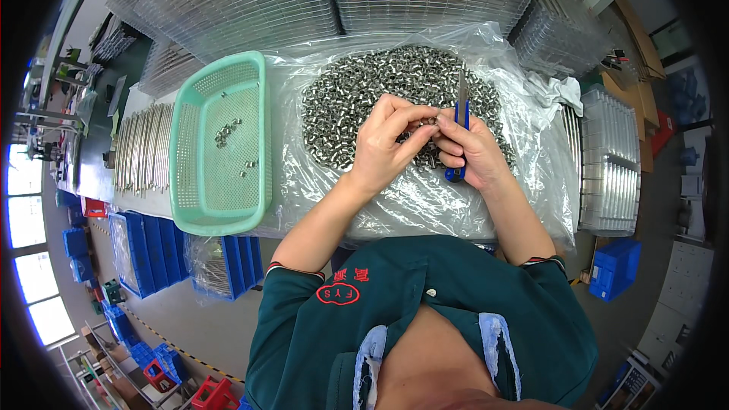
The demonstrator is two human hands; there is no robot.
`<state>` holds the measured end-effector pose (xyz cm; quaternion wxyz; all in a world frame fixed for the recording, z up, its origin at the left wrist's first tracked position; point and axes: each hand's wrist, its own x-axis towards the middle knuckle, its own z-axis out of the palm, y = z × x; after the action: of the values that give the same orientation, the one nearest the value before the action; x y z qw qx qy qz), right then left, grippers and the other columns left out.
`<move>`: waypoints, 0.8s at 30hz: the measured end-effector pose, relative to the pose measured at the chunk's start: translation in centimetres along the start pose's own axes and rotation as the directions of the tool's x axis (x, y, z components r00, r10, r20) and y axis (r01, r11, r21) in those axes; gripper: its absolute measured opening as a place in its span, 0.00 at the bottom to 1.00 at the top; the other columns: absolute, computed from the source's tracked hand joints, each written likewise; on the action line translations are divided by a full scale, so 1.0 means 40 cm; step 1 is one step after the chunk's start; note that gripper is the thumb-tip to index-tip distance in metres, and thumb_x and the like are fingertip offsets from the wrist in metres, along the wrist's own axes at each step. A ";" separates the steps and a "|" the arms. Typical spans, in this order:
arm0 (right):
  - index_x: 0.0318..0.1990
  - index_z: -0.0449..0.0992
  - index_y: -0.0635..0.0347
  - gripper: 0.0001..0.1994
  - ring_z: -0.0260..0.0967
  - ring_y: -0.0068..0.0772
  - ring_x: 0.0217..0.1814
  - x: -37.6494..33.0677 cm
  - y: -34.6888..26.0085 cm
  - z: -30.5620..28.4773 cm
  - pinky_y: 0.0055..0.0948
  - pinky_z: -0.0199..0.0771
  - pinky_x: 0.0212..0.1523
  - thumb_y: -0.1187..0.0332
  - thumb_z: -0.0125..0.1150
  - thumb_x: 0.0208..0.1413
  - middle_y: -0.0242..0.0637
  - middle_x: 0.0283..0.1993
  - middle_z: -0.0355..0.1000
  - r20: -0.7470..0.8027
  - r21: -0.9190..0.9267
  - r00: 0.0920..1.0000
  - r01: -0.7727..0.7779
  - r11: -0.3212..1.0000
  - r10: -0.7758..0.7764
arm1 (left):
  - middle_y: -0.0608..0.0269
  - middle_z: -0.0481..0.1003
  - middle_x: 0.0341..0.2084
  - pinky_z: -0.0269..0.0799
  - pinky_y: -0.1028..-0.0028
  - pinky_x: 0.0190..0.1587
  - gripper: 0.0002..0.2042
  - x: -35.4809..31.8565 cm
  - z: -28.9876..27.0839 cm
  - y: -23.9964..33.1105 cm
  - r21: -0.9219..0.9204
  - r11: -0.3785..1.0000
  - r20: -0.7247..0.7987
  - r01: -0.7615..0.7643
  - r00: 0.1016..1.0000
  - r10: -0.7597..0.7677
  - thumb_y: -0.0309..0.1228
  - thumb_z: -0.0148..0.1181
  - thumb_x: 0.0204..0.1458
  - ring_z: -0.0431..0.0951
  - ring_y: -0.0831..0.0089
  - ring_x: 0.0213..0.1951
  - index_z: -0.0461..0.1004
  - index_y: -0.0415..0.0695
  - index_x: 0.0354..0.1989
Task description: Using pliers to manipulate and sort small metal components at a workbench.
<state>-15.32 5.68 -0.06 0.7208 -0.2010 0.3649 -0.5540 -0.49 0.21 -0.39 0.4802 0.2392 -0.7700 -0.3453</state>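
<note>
A large heap of small shiny metal rings (357, 76) lies on a clear plastic sheet in front of me. Above the heap, my left hand (387, 140) pinches a small metal ring (432, 121) between thumb and fingertips. My right hand (474, 150) meets it there, its thumb and forefinger at the same ring. Across the right palm runs a slim blue-handled tool (460, 118) with a narrow metal blade pointing away from me; its exact kind is unclear. Left of the heap, a mint-green plastic basket (260, 152) contains several loose rings (226, 134).
Stacked clear plastic trays (243, 7) stand along the back, with more trays (610, 159) at the right. Long metal rods (144, 148) lie left of the basket. A crumpled white cloth (558, 95) rests on the sheet's right side. Blue crates (152, 250) stand below the table's left edge.
</note>
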 end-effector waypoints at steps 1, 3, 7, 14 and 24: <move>0.35 0.68 0.62 0.08 0.51 0.08 0.17 0.000 0.000 0.001 0.08 0.49 0.12 0.68 0.55 0.53 0.25 0.26 0.63 0.000 0.004 1.000 -0.004 1.000 0.004 | 0.61 0.67 0.28 0.72 0.80 0.28 0.11 0.000 0.000 0.000 -0.008 1.000 -0.003 -0.001 1.000 0.001 0.21 0.61 0.41 0.71 0.75 0.28 0.73 0.39 0.36; 0.35 0.68 0.62 0.08 0.51 0.07 0.17 -0.001 0.000 0.001 0.08 0.49 0.12 0.68 0.54 0.53 0.25 0.26 0.63 -0.001 0.008 1.000 -0.008 1.000 0.008 | 0.61 0.67 0.28 0.72 0.80 0.28 0.11 -0.001 0.001 -0.001 -0.013 1.000 -0.003 0.006 1.000 -0.006 0.21 0.61 0.41 0.71 0.75 0.28 0.73 0.39 0.36; 0.35 0.67 0.61 0.07 0.50 0.07 0.17 -0.001 0.000 0.004 0.08 0.49 0.12 0.67 0.55 0.53 0.24 0.25 0.63 0.003 0.006 1.000 -0.003 1.000 0.003 | 0.62 0.67 0.27 0.71 0.79 0.28 0.11 -0.003 0.002 -0.002 -0.018 1.000 -0.018 0.013 1.000 -0.013 0.21 0.61 0.41 0.71 0.76 0.27 0.73 0.40 0.36; 0.37 0.67 0.60 0.10 0.49 0.08 0.17 0.003 0.008 0.002 0.08 0.48 0.13 0.64 0.56 0.52 0.21 0.21 0.57 0.002 -0.138 0.998 0.060 0.989 -0.060 | 0.63 0.68 0.25 0.69 0.77 0.26 0.10 -0.002 -0.002 -0.008 0.189 0.978 0.044 -0.092 0.995 0.085 0.22 0.62 0.41 0.72 0.75 0.25 0.74 0.42 0.34; 0.34 0.69 0.63 0.09 0.49 0.07 0.17 -0.002 -0.006 -0.001 0.08 0.48 0.13 0.65 0.54 0.54 0.23 0.26 0.62 0.077 0.018 0.996 -0.051 0.999 0.050 | 0.60 0.66 0.30 0.75 0.78 0.31 0.11 0.003 -0.002 0.005 -0.028 0.999 0.002 0.028 1.000 -0.028 0.21 0.60 0.42 0.73 0.73 0.30 0.72 0.39 0.36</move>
<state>-15.51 5.66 0.12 0.7499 -0.2055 0.3367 -0.5310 -0.47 0.23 -0.15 0.4780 0.2428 -0.7622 -0.3627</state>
